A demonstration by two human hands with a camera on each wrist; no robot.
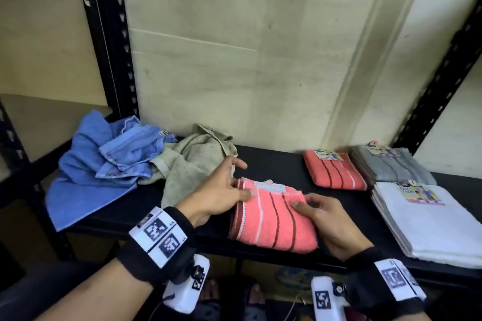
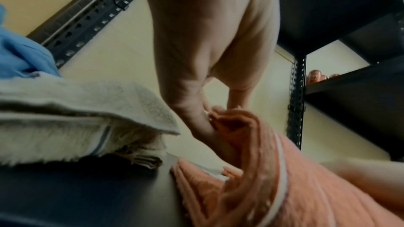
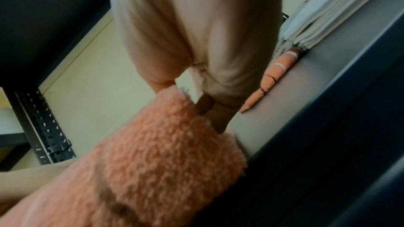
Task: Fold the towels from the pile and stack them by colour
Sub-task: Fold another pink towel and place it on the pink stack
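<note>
A long black metal shelf (image 1: 273, 164) holds all the towels. At its left end lies a loose pile, a crumpled blue towel (image 1: 91, 164) with a crumpled beige towel (image 1: 187, 164) just beside it. At the right end sit three folded stacks: a white towel stack (image 1: 430, 221) at the front, a grey towel stack (image 1: 391, 167) behind it, and a folded pink striped towel (image 1: 336, 172) beside the grey one. In the middle, near the front edge, lies another pink towel with dark stripes (image 1: 271, 219), folded. The left hand (image 1: 216, 195) pinches its far left corner between thumb and fingers, with one finger sticking out straight. The right hand (image 1: 328, 221) grips its right edge, fingers curled around the fold.
</note>
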